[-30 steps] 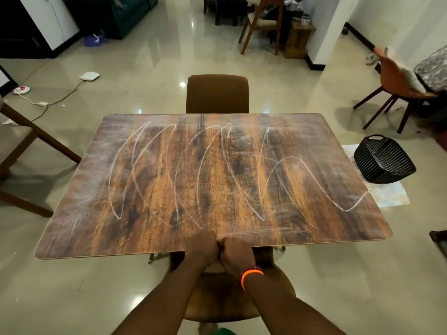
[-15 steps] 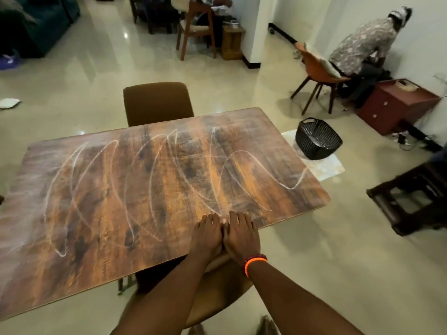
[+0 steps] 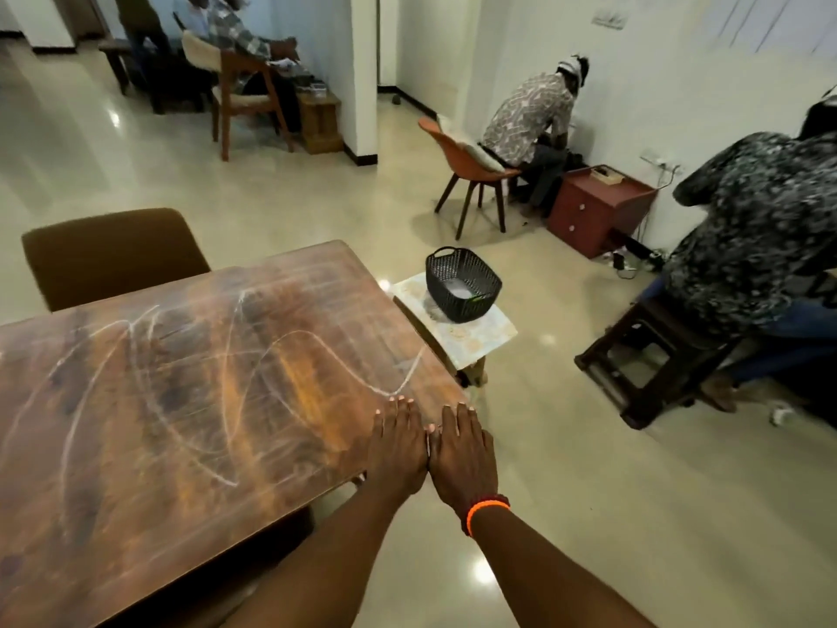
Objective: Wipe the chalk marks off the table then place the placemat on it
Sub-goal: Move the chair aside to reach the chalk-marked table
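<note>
Both hands lie flat, side by side, at the near right corner of the wooden surface [image 3: 181,401]: left hand [image 3: 397,451] and right hand [image 3: 463,455], fingers [image 3: 398,412] straight and grasping nothing. White chalk marks [image 3: 290,355] loop across the surface, partly blurred; its left end is cut off. A black basket [image 3: 463,283] sits on a low stool [image 3: 480,337] to the right; its pale contents cannot be identified.

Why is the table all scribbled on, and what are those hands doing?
The wooden table is covered in white chalk marks, and none look wiped off yet. A person's left hand and right hand lie flat, side by side, near the table's corner, holding nothing. Beside the table, a black basket sits on a patterned mat on a small stool. No wiping cloth is in either hand.
</note>
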